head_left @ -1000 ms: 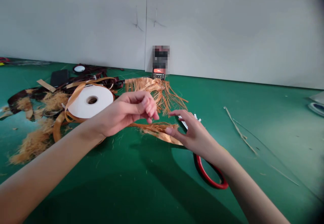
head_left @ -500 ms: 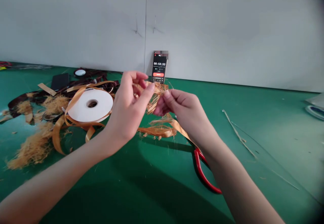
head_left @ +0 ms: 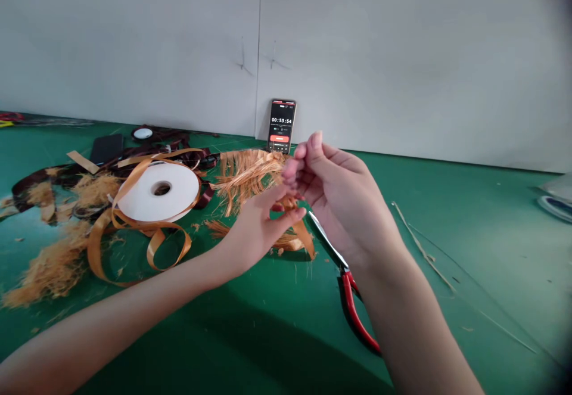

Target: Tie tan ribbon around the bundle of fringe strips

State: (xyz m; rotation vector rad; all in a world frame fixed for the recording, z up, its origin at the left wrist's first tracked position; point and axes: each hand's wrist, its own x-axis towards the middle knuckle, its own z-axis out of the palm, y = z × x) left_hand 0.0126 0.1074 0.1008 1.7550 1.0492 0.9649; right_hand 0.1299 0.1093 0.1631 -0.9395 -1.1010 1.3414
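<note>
My left hand (head_left: 261, 222) reaches in low from the left, thumb and fingers closing round a strip of gold satin ribbon (head_left: 306, 241), partly hidden by the fingers. Just above and to the right is my right hand (head_left: 344, 189), raised with its fingers curled in and thumb pointing up; anything pinched there is too fine or hidden to make out. Behind my left hand lies a gold ribbon with a long frayed fringe (head_left: 243, 171). Under my right wrist, red-handled scissors (head_left: 351, 305) lie on the green table, partly covered by the forearm.
A white ribbon spool (head_left: 149, 198) with loose gold loops lies left of my hands. Fluffy thread clumps (head_left: 56, 264) and dark ribbon (head_left: 33, 183) spread farther left. A phone (head_left: 281, 126) showing a timer leans on the grey wall. A thin pale stem (head_left: 422, 246) lies at right.
My left hand has moved down and right, below the right hand's fingers. My right hand has risen slightly and turned thumb up. The fringed ribbon behind is more exposed.
</note>
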